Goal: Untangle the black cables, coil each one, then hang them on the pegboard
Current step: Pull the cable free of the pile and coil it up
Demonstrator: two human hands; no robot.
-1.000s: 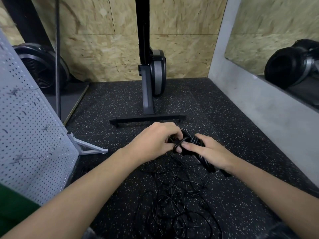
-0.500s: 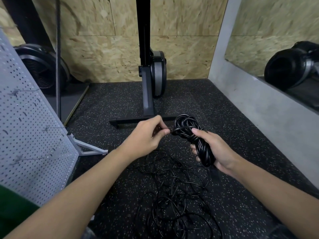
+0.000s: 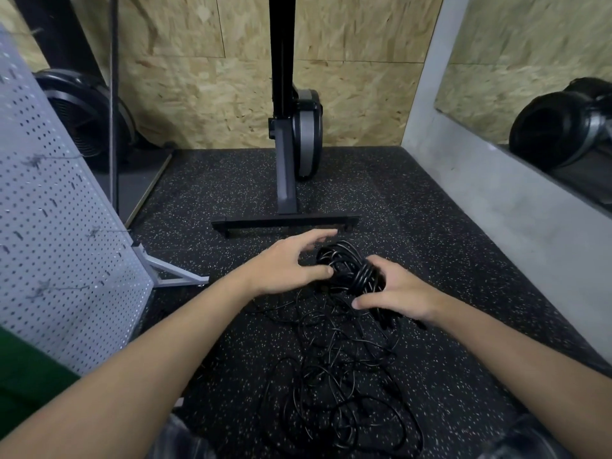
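Above the speckled floor, just beyond the loose tangle, I note my right hand curled round the coiled black cable, gripping it. My left hand lies spread and slack, thumb at the coil's edge. To the left, the pegboard stands apart.

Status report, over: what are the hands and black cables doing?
Left hand open beside thick black coiled cable bundle. Right hand grips it. Thin black cable tangle loose on speckled floor. No cable seen on white perforated pegboard.
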